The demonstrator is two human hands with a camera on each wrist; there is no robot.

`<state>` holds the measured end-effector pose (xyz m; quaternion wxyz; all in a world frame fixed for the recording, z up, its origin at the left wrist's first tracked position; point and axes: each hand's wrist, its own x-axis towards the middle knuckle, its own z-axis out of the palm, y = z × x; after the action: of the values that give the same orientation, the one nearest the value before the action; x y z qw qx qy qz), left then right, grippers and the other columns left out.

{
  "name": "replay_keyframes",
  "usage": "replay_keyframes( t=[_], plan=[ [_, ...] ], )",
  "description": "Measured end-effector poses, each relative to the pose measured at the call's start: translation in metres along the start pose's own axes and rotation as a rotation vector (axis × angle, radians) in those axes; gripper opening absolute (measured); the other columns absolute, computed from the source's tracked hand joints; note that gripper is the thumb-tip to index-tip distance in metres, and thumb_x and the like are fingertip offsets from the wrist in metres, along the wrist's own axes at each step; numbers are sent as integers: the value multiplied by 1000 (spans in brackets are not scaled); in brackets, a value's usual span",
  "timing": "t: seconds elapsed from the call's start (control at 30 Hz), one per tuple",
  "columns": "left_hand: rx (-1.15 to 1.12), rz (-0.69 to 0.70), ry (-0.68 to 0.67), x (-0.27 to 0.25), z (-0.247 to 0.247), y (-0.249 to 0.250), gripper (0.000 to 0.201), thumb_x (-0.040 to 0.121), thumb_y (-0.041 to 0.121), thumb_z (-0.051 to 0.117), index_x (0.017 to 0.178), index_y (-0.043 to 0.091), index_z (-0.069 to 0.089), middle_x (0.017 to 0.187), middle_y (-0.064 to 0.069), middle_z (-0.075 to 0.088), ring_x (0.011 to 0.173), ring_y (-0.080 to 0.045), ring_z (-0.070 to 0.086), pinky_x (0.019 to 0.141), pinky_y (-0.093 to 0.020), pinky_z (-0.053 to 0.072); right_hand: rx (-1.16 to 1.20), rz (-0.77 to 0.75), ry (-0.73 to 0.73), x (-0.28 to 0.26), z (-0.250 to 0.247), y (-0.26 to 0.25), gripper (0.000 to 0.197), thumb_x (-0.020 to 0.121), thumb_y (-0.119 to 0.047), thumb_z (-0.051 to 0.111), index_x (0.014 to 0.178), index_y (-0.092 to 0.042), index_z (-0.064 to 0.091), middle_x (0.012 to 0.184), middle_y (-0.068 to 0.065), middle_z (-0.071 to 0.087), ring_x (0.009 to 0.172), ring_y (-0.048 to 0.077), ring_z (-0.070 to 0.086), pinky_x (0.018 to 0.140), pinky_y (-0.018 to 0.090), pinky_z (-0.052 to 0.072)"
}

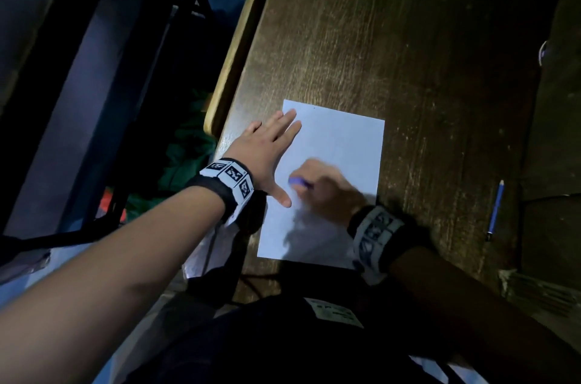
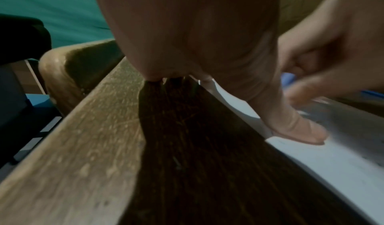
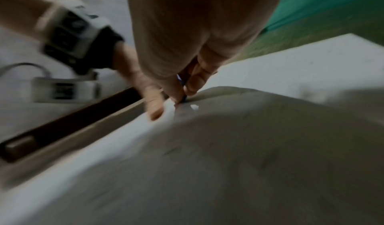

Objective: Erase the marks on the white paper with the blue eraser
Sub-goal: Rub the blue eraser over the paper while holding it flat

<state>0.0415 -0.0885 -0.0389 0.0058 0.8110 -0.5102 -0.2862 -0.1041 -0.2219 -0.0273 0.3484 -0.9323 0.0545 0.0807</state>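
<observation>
**Eraser on the sheet**

The left hand [image 1: 263,153] lies flat, fingers straight, pressing the white rectangular paper sheet [image 1: 342,138] onto the dark wooden surface [image 1: 408,37]. Just right, the blurred right hand [image 1: 327,187] pinches the small blue eraser [image 1: 298,182] against the paper. Farther right lies a blue pencil [image 1: 495,210].

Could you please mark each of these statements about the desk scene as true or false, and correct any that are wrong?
1. The left hand lies flat with straight fingers on the left edge of the paper. True.
2. The right hand holds the blue eraser against the paper. True.
3. The blue pencil lies on top of the paper. False: it lies on the bare desk, to the right of the sheet and apart from it.
4. The left hand grips the eraser. False: it holds nothing; the right hand has the eraser.
5. The paper hangs over the desk's near edge. False: the whole sheet lies on the wood.
</observation>
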Motion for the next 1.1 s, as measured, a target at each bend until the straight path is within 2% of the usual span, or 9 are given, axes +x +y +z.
replay_keyframes(
  t=[0.17, 0.23, 0.4, 0.53, 0.6, 0.7, 0.8, 1.0, 1.1],
  plan=[
    [27, 1, -35, 1, -2, 3, 163, 43, 94, 71, 162, 17, -11, 168, 0, -24, 155, -19, -19, 124, -46, -2, 26, 195, 382, 56, -27, 24, 11, 91, -14, 62, 95, -9, 72, 89, 4, 62, 80, 15, 59, 78, 24, 48],
    [24, -3, -24, 1, -2, 1, 163, 42, 93, 72, 162, 18, -9, 168, 0, -22, 155, -19, -18, 124, -46, -1, 21, 153, 344, 37, -6, 10, 9, 90, -9, 63, 92, -6, 71, 85, 10, 61, 78, 21, 58, 77, 30, 46],
    [23, -5, -23, 3, -1, 1, 167, 38, 93, 72, 162, 18, -9, 169, -1, -21, 155, -20, -17, 124, -47, -1, 3, -43, -21, 3, -3, -7, 10, 84, -6, 64, 75, -6, 67, 73, 8, 58, 69, 24, 55, 66, 37, 48],
    [24, -7, -55, 2, -3, 3, 170, 37, 95, 70, 160, 17, -18, 167, 1, -26, 154, -18, -21, 123, -44, -6, -34, 136, 324, 70, -36, 18, 10, 90, -15, 64, 89, -9, 71, 84, 3, 60, 78, 19, 59, 73, 19, 40],
    [21, -14, -60, 3, -4, 3, 171, 37, 95, 70, 160, 16, -19, 167, 2, -26, 154, -18, -22, 123, -44, -7, 0, 184, 386, 69, -25, 17, 11, 91, -13, 64, 94, -7, 72, 88, 7, 62, 80, 20, 60, 73, 21, 42],
    [28, -30, -41, 3, -2, 2, 172, 35, 93, 73, 161, 16, -16, 167, 2, -25, 154, -18, -21, 125, -46, -4, 43, 65, 231, 13, 8, -12, 7, 84, -2, 65, 82, -4, 70, 76, 13, 61, 72, 29, 58, 70, 38, 45],
    [32, -31, -49, 3, -1, 4, 175, 31, 96, 71, 161, 17, -17, 167, 2, -25, 154, -17, -23, 124, -46, -6, 67, -15, -57, -5, 0, -15, 11, 83, -10, 61, 77, -5, 68, 74, 11, 60, 71, 28, 57, 68, 42, 47],
    [25, -31, -77, 3, -4, 5, 177, 30, 98, 68, 159, 17, -22, 166, 3, -29, 153, -17, -25, 122, -44, -10, -23, 182, 374, 72, -30, 18, 11, 90, -11, 63, 93, -6, 72, 88, 10, 63, 81, 23, 61, 75, 22, 43],
    [40, -44, -61, 3, -3, 4, 177, 30, 97, 69, 160, 16, -20, 167, 2, -28, 153, -17, -24, 124, -45, -8, 18, 92, 217, 15, 3, -5, 7, 88, -4, 63, 84, -5, 68, 80, 13, 60, 76, 31, 58, 74, 32, 42]
  ],
)
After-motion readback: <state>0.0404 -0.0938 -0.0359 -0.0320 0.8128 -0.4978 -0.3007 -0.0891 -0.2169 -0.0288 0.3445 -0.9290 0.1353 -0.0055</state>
